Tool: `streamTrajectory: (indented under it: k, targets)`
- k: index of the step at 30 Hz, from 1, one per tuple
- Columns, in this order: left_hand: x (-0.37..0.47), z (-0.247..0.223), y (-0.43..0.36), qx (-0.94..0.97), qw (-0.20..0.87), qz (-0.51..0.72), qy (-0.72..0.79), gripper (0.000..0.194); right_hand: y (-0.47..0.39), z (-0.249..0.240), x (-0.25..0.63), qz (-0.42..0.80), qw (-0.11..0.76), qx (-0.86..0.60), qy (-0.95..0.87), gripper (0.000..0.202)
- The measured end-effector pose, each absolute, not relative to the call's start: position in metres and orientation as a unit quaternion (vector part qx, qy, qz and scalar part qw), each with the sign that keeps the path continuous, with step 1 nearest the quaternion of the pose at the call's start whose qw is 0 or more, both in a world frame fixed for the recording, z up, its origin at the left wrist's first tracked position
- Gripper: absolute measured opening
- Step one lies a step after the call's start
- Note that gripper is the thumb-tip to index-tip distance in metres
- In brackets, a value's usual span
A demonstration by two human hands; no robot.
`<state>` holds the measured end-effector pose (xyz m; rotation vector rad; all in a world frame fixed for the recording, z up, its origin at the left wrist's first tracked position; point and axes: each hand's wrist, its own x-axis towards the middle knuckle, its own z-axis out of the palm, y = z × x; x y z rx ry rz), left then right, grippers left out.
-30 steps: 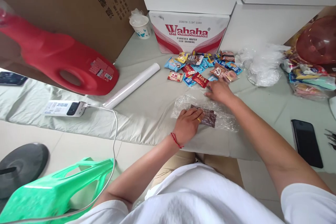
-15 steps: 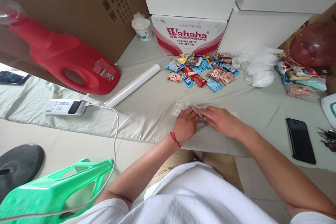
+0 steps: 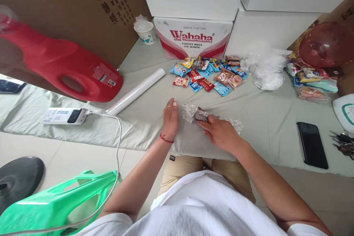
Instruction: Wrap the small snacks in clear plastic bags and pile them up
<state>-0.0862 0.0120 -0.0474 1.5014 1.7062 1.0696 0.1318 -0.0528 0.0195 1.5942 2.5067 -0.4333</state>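
A dark brown snack packet (image 3: 201,114) lies near the table's front edge on a crumpled piece of clear plastic film (image 3: 189,111), whose ends spread out to both sides. My right hand (image 3: 224,132) grips the packet's right part, with fingers covering some of it. To the left, apart from the film, my left hand (image 3: 170,118) stands on edge, fingers stretched and nothing in it. Beyond both hands is a pile of small wrapped snacks (image 3: 206,84). On the left lies a white roll (image 3: 135,92) that looks like cling film.
Crumpled clear plastic (image 3: 267,70) and more snacks (image 3: 315,77) sit right of the pile. A phone (image 3: 312,143) and keys (image 3: 343,143) lie at the right. Leftward are a red jug (image 3: 69,66) and a power bank (image 3: 65,115) with a cable. Boxes (image 3: 193,40) stand behind.
My left hand has let go of the film and moved left, uncovering the dark brown packet. My right hand stays on it. The view has shifted slightly.
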Motion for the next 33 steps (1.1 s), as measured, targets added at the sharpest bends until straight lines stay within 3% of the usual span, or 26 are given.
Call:
streamTrajectory:
  k: [4, 5, 9, 13, 16, 18, 22, 24, 26, 28, 30, 33]
  targets:
    - [-0.074, -0.033, 0.027, 0.653, 0.3, 0.261, 0.645, 0.084, -0.052, 0.022, 0.134, -0.174, 0.063, 0.529, 0.828, 0.049]
    - [-0.074, -0.029, 0.029, 0.667, 0.303, 0.229, 0.64, 0.08, -0.051, 0.021, 0.136, -0.184, 0.058, 0.528, 0.827, 0.048]
    - [-0.08, -0.016, 0.03, 0.66, 0.396, 0.193, 0.609, 0.029, -0.05, 0.017, 0.143, -0.205, 0.032, 0.524, 0.826, 0.048]
    - [-0.069, -0.008, 0.012, 0.628, 0.392, 0.279, 0.612, 0.016, -0.048, 0.012, 0.143, -0.207, 0.021, 0.521, 0.828, 0.047]
    - [-0.044, -0.008, -0.011, 0.718, 0.293, 0.262, 0.574, 0.009, -0.047, 0.009, 0.14, -0.215, 0.012, 0.519, 0.827, 0.041]
    - [-0.028, -0.012, -0.026, 0.768, 0.206, 0.232, 0.56, 0.016, -0.048, 0.009, 0.141, -0.233, -0.012, 0.519, 0.823, 0.035]
    - [-0.017, -0.028, -0.045, 0.821, 0.091, 0.183, 0.534, 0.023, -0.057, 0.014, 0.162, -0.356, -0.132, 0.448, 0.81, 0.02]
    - [-0.018, -0.036, -0.049, 0.84, 0.051, 0.166, 0.513, 0.03, -0.06, 0.014, 0.181, -0.405, -0.232, 0.471, 0.749, 0.027]
    - [-0.021, -0.044, -0.052, 0.849, 0.018, 0.157, 0.504, 0.034, -0.058, 0.009, 0.201, -0.355, -0.35, 0.588, 0.637, 0.04]
    - [-0.022, -0.05, -0.054, 0.849, -0.001, 0.161, 0.504, 0.036, -0.052, 0.0, 0.216, -0.248, -0.398, 0.7, 0.538, 0.049]
    - [-0.022, -0.054, -0.054, 0.846, -0.005, 0.168, 0.507, 0.036, -0.045, -0.011, 0.223, -0.217, -0.346, 0.747, 0.524, 0.053]
    - [-0.021, -0.057, -0.055, 0.841, 0.008, 0.172, 0.512, 0.036, -0.047, -0.02, 0.221, -0.283, -0.202, 0.739, 0.578, 0.051]
